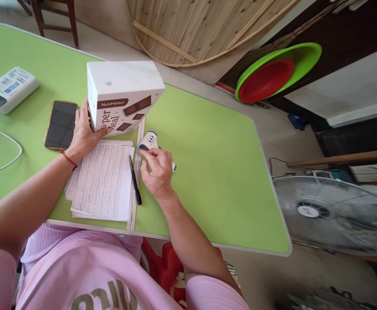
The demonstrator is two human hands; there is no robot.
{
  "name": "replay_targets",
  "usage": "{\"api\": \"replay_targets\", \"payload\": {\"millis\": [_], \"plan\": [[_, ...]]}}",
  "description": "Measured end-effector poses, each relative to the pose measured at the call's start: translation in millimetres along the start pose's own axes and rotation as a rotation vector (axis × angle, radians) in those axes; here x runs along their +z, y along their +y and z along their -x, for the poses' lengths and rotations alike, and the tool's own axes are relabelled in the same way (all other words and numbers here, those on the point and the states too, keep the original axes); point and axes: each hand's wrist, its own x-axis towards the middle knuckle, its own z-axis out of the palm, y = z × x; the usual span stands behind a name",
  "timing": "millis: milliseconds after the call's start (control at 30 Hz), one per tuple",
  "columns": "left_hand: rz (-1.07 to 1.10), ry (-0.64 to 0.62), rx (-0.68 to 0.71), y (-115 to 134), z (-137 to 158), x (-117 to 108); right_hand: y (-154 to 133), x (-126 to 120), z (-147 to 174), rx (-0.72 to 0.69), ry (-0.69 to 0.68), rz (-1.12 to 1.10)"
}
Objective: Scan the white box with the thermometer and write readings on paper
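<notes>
My left hand grips the lower left corner of a white NutriMotion box, its thumb on the printed front and its fingers along the side. The box stands upright on the green table. My right hand is over a white and blue handheld thermometer, whose handle it partly covers. Index finger and thumb are apart, with nothing visible between them; whether they touch the thermometer is unclear. Between my hands lies a stack of handwritten sheets, with a black pen along its right edge.
A phone lies left of the box. Farther left are a white power bank and a white cable. The green table has a seam near the pen. A fan stands beyond its right edge, and basins lean behind.
</notes>
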Motion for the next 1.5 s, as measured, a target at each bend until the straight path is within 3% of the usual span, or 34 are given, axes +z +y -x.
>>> {"api": "replay_targets", "payload": {"millis": [100,233,400,633,800,867,967,1067,1167,1500], "plan": [[0.019,0.161,-0.118,8,2,3,13,0,0,0.198,0.014,0.098],[0.07,0.229,-0.05,33,5,-1,30,1,4,0.239,-0.084,0.176],[0.257,0.148,-0.068,54,13,-3,40,5,10,0.233,-0.046,0.154],[0.321,0.049,-0.184,49,16,-1,54,10,9,0.333,0.123,0.074],[0.313,-0.024,-0.116,53,13,-5,31,-6,3,0.343,0.254,-0.293],[0.299,-0.021,-0.098,55,13,-4,10,-14,2,0.392,0.18,-0.547],[0.308,0.0,-0.103,55,12,-1,-22,-20,3,0.464,-0.045,-0.996],[0.342,0.01,-0.103,51,11,4,-42,-19,3,0.559,-0.217,-1.248],[0.36,0.028,-0.083,49,11,6,-49,-15,1,0.614,-0.275,-1.294],[0.422,-0.024,-0.047,56,7,-1,-49,-10,1,0.724,-0.244,-1.236]]}}
